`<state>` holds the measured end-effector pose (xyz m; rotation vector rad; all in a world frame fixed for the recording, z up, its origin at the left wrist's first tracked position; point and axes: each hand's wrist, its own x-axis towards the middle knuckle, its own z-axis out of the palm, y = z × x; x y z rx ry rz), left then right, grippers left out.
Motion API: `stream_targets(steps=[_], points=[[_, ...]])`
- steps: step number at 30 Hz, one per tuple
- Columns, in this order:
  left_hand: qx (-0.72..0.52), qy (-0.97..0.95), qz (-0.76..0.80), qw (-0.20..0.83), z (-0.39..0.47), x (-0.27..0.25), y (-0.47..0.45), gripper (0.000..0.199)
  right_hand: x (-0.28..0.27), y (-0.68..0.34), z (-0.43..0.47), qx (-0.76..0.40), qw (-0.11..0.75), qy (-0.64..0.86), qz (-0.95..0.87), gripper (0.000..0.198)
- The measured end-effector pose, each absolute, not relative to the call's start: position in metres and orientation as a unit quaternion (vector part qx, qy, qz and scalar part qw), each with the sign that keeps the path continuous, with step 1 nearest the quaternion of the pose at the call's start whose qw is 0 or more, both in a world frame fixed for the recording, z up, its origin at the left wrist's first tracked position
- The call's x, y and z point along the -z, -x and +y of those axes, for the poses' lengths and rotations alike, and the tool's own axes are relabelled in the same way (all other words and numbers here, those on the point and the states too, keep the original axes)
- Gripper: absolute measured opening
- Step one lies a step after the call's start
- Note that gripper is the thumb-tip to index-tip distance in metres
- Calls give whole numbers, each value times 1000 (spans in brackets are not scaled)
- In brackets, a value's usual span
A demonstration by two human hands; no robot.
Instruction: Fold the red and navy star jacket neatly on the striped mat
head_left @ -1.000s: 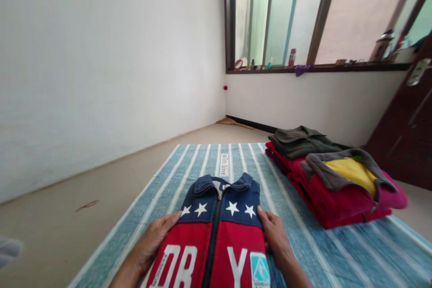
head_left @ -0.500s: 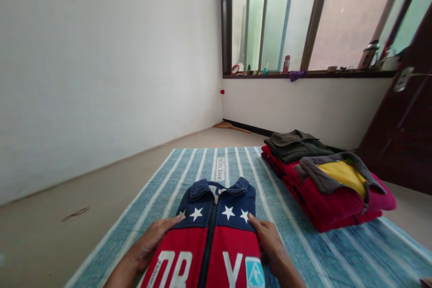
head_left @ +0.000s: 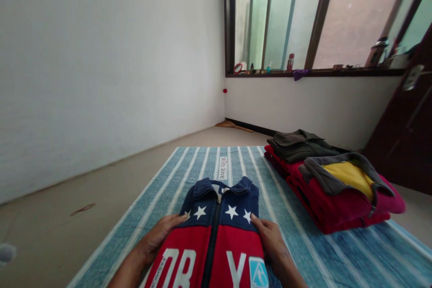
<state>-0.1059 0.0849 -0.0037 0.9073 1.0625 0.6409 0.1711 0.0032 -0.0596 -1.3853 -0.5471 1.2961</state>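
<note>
Head view: both hands flat, fingers extended, pressing folded jacket [head_left: 216, 229] sides; left hand [head_left: 158, 238], right hand [head_left: 272, 245].

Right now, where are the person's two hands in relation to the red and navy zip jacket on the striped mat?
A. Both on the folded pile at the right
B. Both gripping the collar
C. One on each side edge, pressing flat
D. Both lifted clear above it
C: the left hand and the right hand lie flat along the two side edges of the jacket, just below the white stars, on the striped mat.
</note>
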Motion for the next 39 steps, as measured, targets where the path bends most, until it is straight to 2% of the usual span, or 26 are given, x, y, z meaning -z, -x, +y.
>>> stream_targets(steps=[10,16,21,32,39], points=[[-313,-418,497,693,80,-2,102,37,56,-171,1,-546,533,596,-251,48],[-296,-416,494,703,86,4,105,38,44,-173,-7,-574,485,603,-270,56],[-292,-407,514,697,96,12,108,39,37,-177,-19,-608,520,513,-310,60],[-271,-399,533,695,112,27,112,43,54,-163,-2,-578,554,573,-175,57],[-259,-385,506,727,109,21,111,44,46,-160,-9,-591,604,498,-195,59]])
